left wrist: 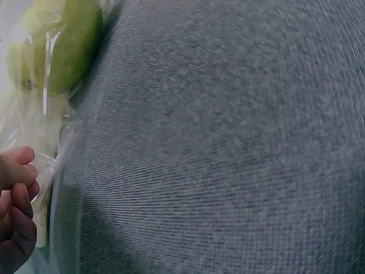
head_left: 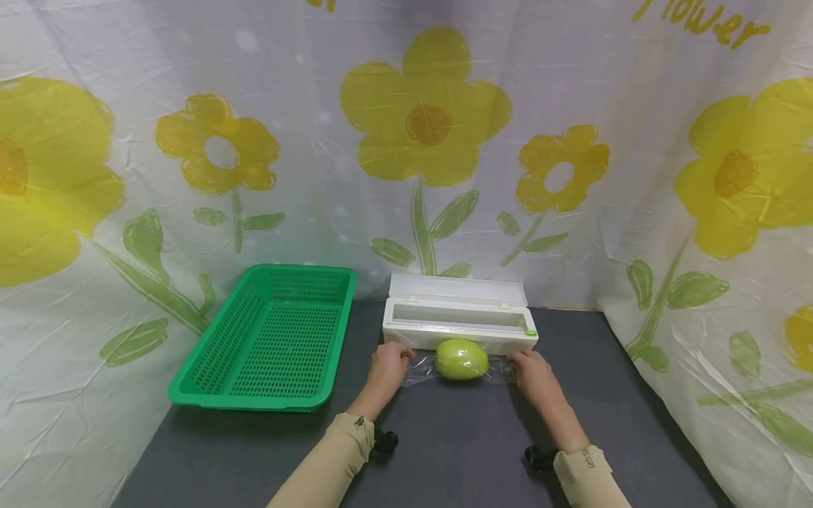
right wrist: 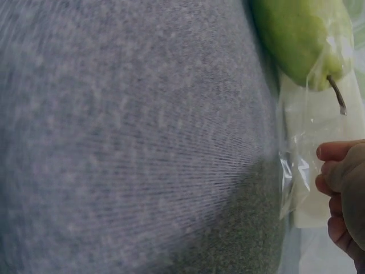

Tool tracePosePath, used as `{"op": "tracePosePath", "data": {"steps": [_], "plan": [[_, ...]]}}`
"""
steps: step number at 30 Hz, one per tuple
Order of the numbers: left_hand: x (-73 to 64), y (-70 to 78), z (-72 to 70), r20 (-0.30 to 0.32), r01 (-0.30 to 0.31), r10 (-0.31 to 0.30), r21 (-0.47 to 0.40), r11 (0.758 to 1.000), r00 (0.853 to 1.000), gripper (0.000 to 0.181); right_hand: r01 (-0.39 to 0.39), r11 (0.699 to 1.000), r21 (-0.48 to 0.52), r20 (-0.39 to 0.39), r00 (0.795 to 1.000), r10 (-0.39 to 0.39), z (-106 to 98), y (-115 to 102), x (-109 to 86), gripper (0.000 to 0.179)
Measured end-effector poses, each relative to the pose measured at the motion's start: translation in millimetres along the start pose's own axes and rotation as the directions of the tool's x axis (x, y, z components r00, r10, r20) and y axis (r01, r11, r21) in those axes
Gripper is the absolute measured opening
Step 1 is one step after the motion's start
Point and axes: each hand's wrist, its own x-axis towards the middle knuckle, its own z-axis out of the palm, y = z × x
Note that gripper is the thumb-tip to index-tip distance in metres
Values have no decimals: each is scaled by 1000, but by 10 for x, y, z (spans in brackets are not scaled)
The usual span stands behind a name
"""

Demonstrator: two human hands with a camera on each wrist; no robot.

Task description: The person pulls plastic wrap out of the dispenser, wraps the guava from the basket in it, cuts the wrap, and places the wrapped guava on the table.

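Note:
A green pear (head_left: 461,359) lies on its side in front of a white cling film dispenser (head_left: 457,341), with clear cling film (head_left: 420,370) draped over it. The film spreads out past both ends of the pear. On the left, my left hand (head_left: 389,364) pinches the film between thumb and fingers. My right hand (head_left: 536,377) pinches the film's other end on the right. In the right wrist view the pear's brown stem (right wrist: 337,96) points toward the right hand (right wrist: 348,194). The left wrist view has the film (left wrist: 43,123) running from the pear to the left fingers.
The dispenser's lid (head_left: 457,288) stands raised at the back. To the left, a green plastic basket (head_left: 343,317) with slotted sides sits on the dark grey table (head_left: 457,451). A flower-printed curtain (head_left: 305,219) hangs behind and along the sides.

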Motion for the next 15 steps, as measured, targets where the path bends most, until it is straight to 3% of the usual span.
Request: {"op": "tracePosePath", "data": {"steps": [5,10,15], "plan": [[15,-34,57,8,-35,35,56,998,999,10,-8,1000,7,34,999,8,21,-5,-10,11],[9,-114,96,16,-35,34,91,995,999,10,-8,1000,19,47,999,8,55,12,-31,12],[16,-162,72,20,-25,23,71,997,1000,12,-12,999,42,62,998,9,88,21,-46,11]]}}
